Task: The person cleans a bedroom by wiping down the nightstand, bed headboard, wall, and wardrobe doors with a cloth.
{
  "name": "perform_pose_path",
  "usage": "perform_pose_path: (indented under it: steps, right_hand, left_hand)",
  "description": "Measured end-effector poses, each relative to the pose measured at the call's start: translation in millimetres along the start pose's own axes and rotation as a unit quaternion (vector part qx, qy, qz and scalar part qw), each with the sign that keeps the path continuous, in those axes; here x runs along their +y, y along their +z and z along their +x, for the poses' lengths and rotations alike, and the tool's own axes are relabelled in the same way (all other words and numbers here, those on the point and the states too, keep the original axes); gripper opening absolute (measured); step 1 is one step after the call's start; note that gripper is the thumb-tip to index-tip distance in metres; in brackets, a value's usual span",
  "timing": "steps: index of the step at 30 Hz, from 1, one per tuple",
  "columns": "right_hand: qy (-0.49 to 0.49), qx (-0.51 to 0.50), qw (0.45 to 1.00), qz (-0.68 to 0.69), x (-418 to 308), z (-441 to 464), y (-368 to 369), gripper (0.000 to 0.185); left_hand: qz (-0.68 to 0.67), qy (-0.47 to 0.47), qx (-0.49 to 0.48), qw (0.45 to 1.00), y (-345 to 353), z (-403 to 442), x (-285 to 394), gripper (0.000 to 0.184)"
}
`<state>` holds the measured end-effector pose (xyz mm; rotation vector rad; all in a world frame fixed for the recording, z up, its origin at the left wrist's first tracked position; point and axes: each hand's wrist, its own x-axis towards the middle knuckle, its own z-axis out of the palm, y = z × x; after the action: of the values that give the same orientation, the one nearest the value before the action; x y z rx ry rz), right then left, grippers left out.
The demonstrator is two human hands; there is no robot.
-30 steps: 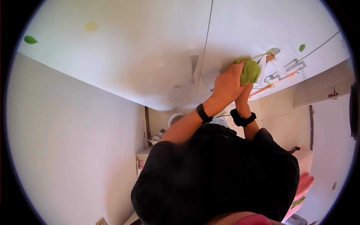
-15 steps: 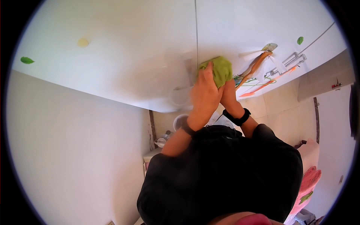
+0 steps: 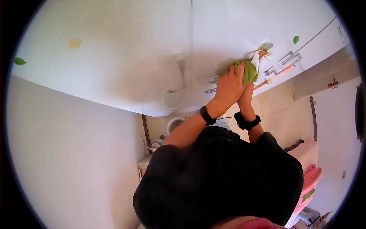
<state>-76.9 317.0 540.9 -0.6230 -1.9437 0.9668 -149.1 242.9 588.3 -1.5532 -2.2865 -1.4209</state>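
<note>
A crumpled green cloth [image 3: 249, 73] is pressed against a glossy white panel [image 3: 126, 49], to the right of its vertical seam. Over the cloth's left side lies my left hand [image 3: 230, 87], fingers bent round it. My right hand [image 3: 246, 93] is at the cloth from below; its fingers are mostly hidden by the cloth and my left hand. Both wrists wear black bands. Just right of the cloth, clothes hangers [image 3: 272, 80] and a white strip of material [image 3: 256, 60] hang from a hook [image 3: 265, 47] on the panel.
Metal bar handles or racks [image 3: 290, 58] are farther right on the panel. Green leaf stickers [image 3: 296, 39] dot it. On the floor below stands a white bucket [image 3: 175, 125], near a small white shelf [image 3: 145, 162]. Pink fabric [image 3: 312, 179] lies at lower right.
Both hands have slid the green cloth to the right across the panel, up to the hanging things. The cloth now covers part of the hangers. The whole view has shifted slightly.
</note>
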Motion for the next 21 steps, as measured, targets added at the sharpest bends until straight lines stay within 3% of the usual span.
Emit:
perform_pose_path:
  steps: [5,8,11,15,21]
  right_hand:
    - [-0.03,-0.04,0.996,-0.074,36.0,-14.0,22.9,0.037]
    - [-0.098,-0.032,0.995,-0.006,17.2,-20.7,47.8,0.042]
    - [-0.025,-0.122,0.991,0.041,-10.7,-31.7,67.3,0.042]
    - [-0.048,-0.152,0.987,0.031,-26.6,-28.9,79.4,0.043]
    - [-0.162,-0.069,0.984,0.039,-105.3,33.9,47.8,0.048]
  left_hand:
    - [-0.046,-0.026,0.006,0.999,-20.1,-15.4,-14.7,0.067]
    - [-0.014,-0.054,0.032,0.998,-35.3,-32.8,-28.1,0.07]
    - [-0.004,-0.097,0.058,0.994,-49.0,-50.8,-48.2,0.071]
    - [0.003,-0.211,0.02,0.977,-86.0,-48.4,-26.8,0.074]
    - [0.038,0.05,0.205,0.977,-121.7,5.5,10.1,0.064]
